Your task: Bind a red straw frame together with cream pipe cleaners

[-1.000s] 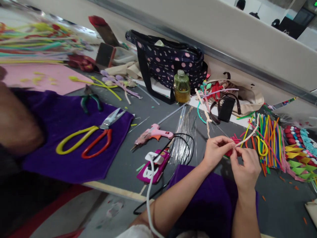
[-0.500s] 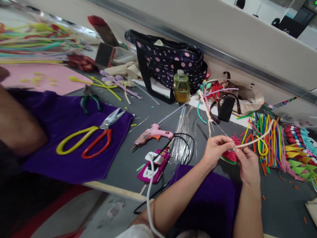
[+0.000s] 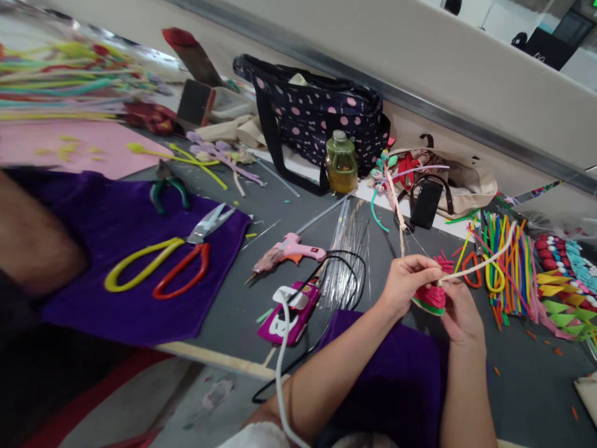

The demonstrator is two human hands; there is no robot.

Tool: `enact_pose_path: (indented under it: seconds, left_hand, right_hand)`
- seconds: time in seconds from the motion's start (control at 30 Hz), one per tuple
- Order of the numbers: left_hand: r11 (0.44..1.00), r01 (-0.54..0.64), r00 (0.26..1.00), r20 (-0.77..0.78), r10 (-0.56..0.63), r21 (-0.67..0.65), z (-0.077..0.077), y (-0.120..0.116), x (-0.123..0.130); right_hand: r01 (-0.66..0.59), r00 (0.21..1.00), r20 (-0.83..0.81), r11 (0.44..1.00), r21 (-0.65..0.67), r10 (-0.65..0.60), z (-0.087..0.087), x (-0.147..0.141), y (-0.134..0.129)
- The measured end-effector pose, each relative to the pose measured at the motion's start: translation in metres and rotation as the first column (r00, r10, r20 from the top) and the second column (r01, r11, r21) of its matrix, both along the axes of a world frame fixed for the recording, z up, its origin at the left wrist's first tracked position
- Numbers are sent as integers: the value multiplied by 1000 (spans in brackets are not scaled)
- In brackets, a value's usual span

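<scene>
My left hand (image 3: 410,284) and my right hand (image 3: 461,306) meet at the right of the middle, fingertips pinched close together. Between them is a pale cream fuzzy stem (image 3: 489,258), its free end curving up to the right. A red piece with a green edge (image 3: 430,299) shows below the fingertips, between the two hands. Above my left hand rises a twisted cream strand (image 3: 398,211), its lower end reaching the fingers. Which hand bears the red piece is partly hidden.
A pink glue gun (image 3: 291,249), a purple phone (image 3: 289,314) with a white cable and large scissors (image 3: 180,258) lie to the left. Behind stand a bottle (image 3: 341,163) and a dotted bag (image 3: 317,115). Colourful stems (image 3: 510,267) lie right. Another person's arm (image 3: 37,233) is far left.
My right hand has shifted slightly left and down, and its fingers have moved. More of the red and green piece shows. The twisted cream strand has swung slightly right.
</scene>
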State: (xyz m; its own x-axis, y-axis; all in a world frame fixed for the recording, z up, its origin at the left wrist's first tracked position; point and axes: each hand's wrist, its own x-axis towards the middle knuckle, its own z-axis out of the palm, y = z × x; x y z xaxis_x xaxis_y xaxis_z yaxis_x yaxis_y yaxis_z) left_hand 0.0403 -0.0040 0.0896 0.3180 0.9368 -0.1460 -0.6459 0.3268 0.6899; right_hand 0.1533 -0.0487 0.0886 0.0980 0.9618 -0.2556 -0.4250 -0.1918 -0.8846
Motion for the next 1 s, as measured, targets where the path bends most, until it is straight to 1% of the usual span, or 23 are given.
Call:
enact_pose_path:
  seconds: [0.17,0.23,0.43,0.63,0.83,1.0]
  left_hand:
    - [1000,22,1000,5,-22,15,0,1,-1]
    - [999,33,999,5,-33,22,0,2,-1]
    - [999,43,999,23,-44,34,1,1,0]
    - [998,50,998,24,-50,24,3,1,0]
    - [998,61,998,17,-61,15,0,1,0]
    - [996,87,995,42,-88,24,1,0,-1]
  right_hand:
    - [35,992,118,999,11,-36,-1,1,-1]
    - [40,990,132,999,15,-42,-1,2,-1]
    - [76,993,84,997,28,-78,-2,2,0]
    - [35,994,100,999,34,-38,-3,3,-1]
    - [41,998,39,998,50,-43,-6,3,1]
    - [-3,1000,26,999,50,2,-8,4,2]
